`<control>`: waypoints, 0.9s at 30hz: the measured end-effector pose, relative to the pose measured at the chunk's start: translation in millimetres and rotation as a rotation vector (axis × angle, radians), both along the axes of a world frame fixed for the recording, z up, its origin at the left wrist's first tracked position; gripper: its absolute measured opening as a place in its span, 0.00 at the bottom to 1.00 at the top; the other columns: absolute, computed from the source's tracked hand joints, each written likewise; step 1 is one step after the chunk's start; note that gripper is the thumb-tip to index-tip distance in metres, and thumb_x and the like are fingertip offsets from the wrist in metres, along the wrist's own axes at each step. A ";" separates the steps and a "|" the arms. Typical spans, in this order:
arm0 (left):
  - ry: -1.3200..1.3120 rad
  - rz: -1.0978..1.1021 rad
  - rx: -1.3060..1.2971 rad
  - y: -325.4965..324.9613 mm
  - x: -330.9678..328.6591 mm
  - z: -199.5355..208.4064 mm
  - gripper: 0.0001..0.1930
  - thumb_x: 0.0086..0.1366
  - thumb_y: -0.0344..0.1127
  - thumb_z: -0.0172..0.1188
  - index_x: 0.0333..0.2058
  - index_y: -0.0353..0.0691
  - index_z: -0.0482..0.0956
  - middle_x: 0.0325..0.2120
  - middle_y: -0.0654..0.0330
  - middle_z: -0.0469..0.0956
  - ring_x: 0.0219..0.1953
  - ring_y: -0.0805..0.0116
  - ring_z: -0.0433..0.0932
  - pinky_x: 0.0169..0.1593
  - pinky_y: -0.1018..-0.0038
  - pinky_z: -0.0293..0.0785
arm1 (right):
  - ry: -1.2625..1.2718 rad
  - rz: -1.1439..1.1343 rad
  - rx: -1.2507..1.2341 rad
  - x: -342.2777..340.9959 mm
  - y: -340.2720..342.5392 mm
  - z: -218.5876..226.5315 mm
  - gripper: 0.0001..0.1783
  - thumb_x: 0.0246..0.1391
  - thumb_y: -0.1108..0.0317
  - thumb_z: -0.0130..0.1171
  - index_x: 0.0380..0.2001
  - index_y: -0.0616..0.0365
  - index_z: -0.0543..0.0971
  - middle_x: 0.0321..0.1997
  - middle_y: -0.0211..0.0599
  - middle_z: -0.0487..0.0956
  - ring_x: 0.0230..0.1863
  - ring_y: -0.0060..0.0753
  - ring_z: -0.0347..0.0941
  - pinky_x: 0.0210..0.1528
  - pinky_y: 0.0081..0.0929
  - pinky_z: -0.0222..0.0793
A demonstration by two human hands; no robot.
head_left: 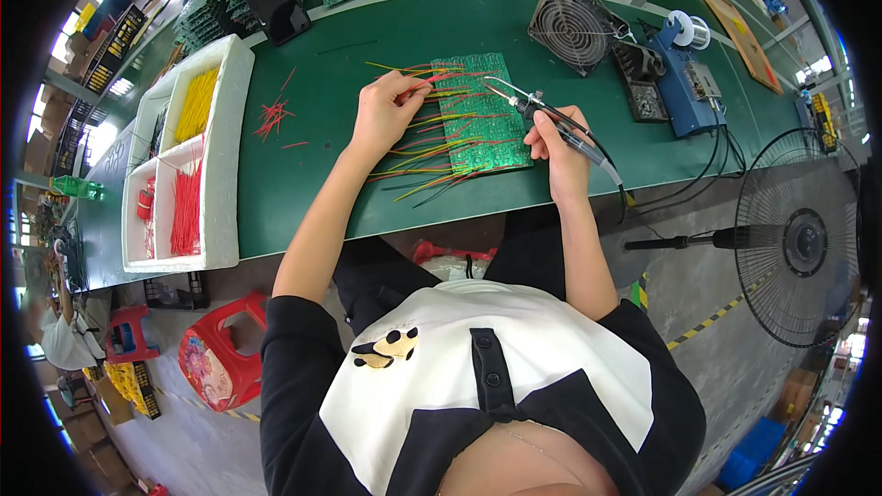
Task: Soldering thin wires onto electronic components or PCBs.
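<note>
A green circuit board panel [491, 106] lies on the green workbench in front of me, with many red, yellow and dark wires [418, 163] sticking out past its left edge. At the upper left of the panel, my left hand [384, 112] pinches a red wire [445, 78] between thumb and fingertips. My right hand [560, 149] is closed round a soldering iron [577, 141] with a thin metal feed tube beside its tip. The tip points left over the upper part of the panel; whether it touches cannot be made out.
A white foam box [237, 165] with yellow and red wires stands left, near loose red wire pieces [273, 117]. Behind are a phone [273, 0], stacked boards [207, 14] and a small metal-grilled fan [571, 26]. A blue soldering station [684, 83] with trailing cables sits right, near a standing fan [801, 241].
</note>
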State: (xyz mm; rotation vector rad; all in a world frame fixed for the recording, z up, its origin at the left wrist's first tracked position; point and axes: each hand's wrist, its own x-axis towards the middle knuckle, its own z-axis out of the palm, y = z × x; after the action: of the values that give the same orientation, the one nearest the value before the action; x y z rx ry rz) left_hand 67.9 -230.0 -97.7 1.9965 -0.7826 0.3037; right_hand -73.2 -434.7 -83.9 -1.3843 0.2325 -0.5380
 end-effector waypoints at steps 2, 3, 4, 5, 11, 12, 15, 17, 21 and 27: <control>-0.001 0.001 -0.003 -0.2 0.8 0.3 0.05 0.53 0.28 0.62 0.31 0.37 0.81 0.18 0.62 0.71 0.19 0.77 0.66 0.26 0.81 0.66 | -0.002 0.009 -0.007 0.7 0.8 1.1 0.09 0.53 0.69 0.59 0.28 0.59 0.69 0.19 0.34 0.75 0.16 0.14 0.65 0.19 0.11 0.58; -0.003 0.004 -0.001 -0.6 1.4 0.4 0.06 0.53 0.28 0.62 0.31 0.37 0.81 0.19 0.62 0.71 0.19 0.76 0.67 0.26 0.80 0.66 | -0.004 0.018 -0.016 0.8 1.0 1.2 0.09 0.53 0.69 0.59 0.28 0.59 0.69 0.19 0.34 0.75 0.16 0.13 0.64 0.19 0.11 0.58; -0.005 0.006 0.001 -0.8 1.6 0.4 0.06 0.53 0.28 0.61 0.31 0.37 0.82 0.19 0.62 0.72 0.19 0.76 0.67 0.26 0.80 0.66 | -0.002 0.017 -0.015 1.0 1.1 0.8 0.09 0.53 0.69 0.59 0.28 0.59 0.69 0.19 0.34 0.75 0.16 0.13 0.64 0.19 0.11 0.58; -0.003 0.005 0.001 -0.9 1.4 0.6 0.06 0.53 0.28 0.61 0.31 0.37 0.82 0.19 0.62 0.72 0.19 0.76 0.67 0.26 0.80 0.66 | 0.002 0.016 -0.022 1.1 1.1 0.4 0.09 0.53 0.68 0.59 0.28 0.59 0.69 0.19 0.34 0.75 0.16 0.13 0.64 0.18 0.11 0.55; 0.015 0.000 0.010 -1.1 1.1 0.9 0.06 0.53 0.28 0.61 0.31 0.38 0.82 0.19 0.61 0.72 0.19 0.75 0.68 0.26 0.80 0.67 | 0.020 0.030 -0.031 1.9 1.4 0.7 0.09 0.52 0.69 0.59 0.27 0.59 0.69 0.19 0.34 0.75 0.15 0.12 0.62 0.17 0.11 0.54; 0.010 0.004 0.012 -1.0 0.7 1.3 0.06 0.53 0.28 0.62 0.31 0.38 0.82 0.19 0.61 0.72 0.19 0.75 0.68 0.26 0.80 0.66 | 0.025 0.035 -0.021 2.0 1.8 1.3 0.09 0.52 0.69 0.60 0.27 0.59 0.69 0.19 0.33 0.75 0.15 0.12 0.62 0.18 0.11 0.56; 0.001 0.008 0.014 -0.7 0.1 1.2 0.05 0.53 0.28 0.62 0.31 0.38 0.82 0.19 0.61 0.72 0.19 0.75 0.67 0.26 0.80 0.66 | 0.029 0.035 -0.023 1.9 2.9 1.1 0.10 0.51 0.69 0.60 0.27 0.59 0.70 0.19 0.33 0.75 0.15 0.12 0.62 0.17 0.11 0.56; -0.003 0.008 0.012 -0.3 0.3 0.7 0.05 0.53 0.28 0.62 0.31 0.38 0.82 0.19 0.62 0.72 0.19 0.75 0.67 0.26 0.80 0.66 | 0.027 0.038 -0.031 1.8 2.7 -0.1 0.10 0.51 0.69 0.60 0.27 0.59 0.70 0.19 0.34 0.75 0.15 0.12 0.62 0.17 0.11 0.55; -0.011 0.006 0.007 -1.0 1.0 -0.2 0.06 0.51 0.28 0.62 0.30 0.38 0.82 0.18 0.60 0.72 0.19 0.73 0.68 0.26 0.78 0.67 | 0.029 0.051 -0.051 2.4 2.0 -1.3 0.10 0.51 0.69 0.60 0.27 0.59 0.70 0.19 0.34 0.76 0.15 0.12 0.62 0.17 0.12 0.55; -0.016 0.011 0.013 -0.7 1.1 1.3 0.06 0.50 0.27 0.63 0.29 0.39 0.81 0.18 0.59 0.72 0.19 0.70 0.69 0.26 0.76 0.68 | 0.006 0.024 -0.022 2.7 1.4 0.0 0.09 0.52 0.69 0.59 0.28 0.59 0.69 0.19 0.35 0.76 0.14 0.12 0.62 0.16 0.12 0.55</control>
State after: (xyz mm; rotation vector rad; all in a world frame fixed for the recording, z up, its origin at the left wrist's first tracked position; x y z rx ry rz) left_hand 69.1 -230.8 -96.4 2.0136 -0.7859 0.3220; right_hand -70.5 -433.3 -83.9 -1.4084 0.2153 -0.5175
